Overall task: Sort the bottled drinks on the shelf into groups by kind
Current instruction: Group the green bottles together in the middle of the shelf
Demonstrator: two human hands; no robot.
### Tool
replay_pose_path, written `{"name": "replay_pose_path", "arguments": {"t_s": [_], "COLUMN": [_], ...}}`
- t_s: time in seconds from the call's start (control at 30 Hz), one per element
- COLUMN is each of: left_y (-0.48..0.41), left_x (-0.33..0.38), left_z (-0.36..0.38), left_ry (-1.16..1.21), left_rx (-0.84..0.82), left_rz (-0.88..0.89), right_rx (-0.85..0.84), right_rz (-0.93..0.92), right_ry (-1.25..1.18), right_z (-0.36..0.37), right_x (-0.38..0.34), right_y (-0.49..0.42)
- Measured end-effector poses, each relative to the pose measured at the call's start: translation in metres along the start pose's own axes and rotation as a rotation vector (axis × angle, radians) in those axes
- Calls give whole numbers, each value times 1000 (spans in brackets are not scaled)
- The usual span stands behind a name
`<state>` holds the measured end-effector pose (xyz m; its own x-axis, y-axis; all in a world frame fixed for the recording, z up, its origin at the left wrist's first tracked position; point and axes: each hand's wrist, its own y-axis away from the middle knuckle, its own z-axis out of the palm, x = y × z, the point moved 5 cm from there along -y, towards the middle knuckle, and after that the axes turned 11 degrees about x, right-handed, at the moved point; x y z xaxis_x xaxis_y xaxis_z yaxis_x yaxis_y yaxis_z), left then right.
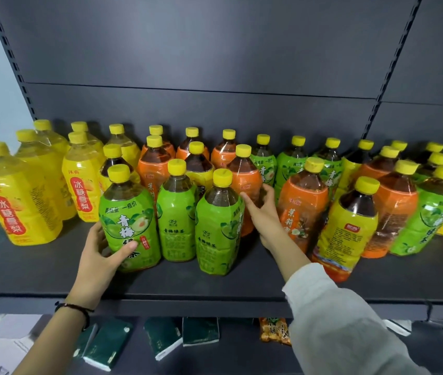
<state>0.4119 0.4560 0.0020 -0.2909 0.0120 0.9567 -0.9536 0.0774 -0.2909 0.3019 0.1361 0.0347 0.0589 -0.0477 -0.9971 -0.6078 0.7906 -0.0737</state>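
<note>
Bottles (223, 190) upright in rows on shelf (187, 288), packets (160, 338) below

Dark grey shelf (52, 266), loaded: yellow bottles (20, 209) standing left, green bottles (177, 212) up front, orange bottles (304, 204) mixed in toward the right.

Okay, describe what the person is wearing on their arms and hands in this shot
The left hand is bare, with no glove or ring in view, and its forearm is uncovered. A thin dark cord bracelet with a reddish strand circles the left wrist. The right hand is bare too; a loose, pale grey-white long fabric sleeve covers the right arm down to the wrist.
</note>
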Motion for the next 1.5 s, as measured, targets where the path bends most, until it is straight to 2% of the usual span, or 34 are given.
{"name": "replay_pose_path", "arguments": {"t_s": [0.43, 0.57, 0.63, 0.7, 0.77, 0.83, 0.93, 1.13, 1.37, 1.5], "left_y": [1, 2, 3, 4, 4, 5, 7, 8, 7, 7], "left_x": [5, 8, 10, 11, 11, 10, 12, 15, 10, 6], "left_z": [2, 4, 5, 5, 4, 4, 4, 6, 6, 6], "left_ry": [-38, -30, -32, -37, -39, -34, -21, -11, -24, -26], "left_rx": [9, 10, 2, -13, -24, -26, -26, -29, -41, -59], "left_rz": [3, 23, 31, 31, 30, 29, 22, 17, -13, -26], "right_rx": [-58, -70, 57, 289, 464, 504, 449, 221, 211, 201], "right_rz": [70, -123, -335, -509, -607, -658, -605, -292, -493, -488], "right_ry": [32, 5, -28, -65, -6, 100, 308, 474, 654, 637], "right_z": [6, -13, -34, -65, -92, -106, -106, -90, -90, -86], "right_x": [-10, -32, -52, -67, -72, -75, -87, -96, -98, -99], "right_y": [-14, 40, 69, 90, 100, 99, 72, 18, 33, 45]}}
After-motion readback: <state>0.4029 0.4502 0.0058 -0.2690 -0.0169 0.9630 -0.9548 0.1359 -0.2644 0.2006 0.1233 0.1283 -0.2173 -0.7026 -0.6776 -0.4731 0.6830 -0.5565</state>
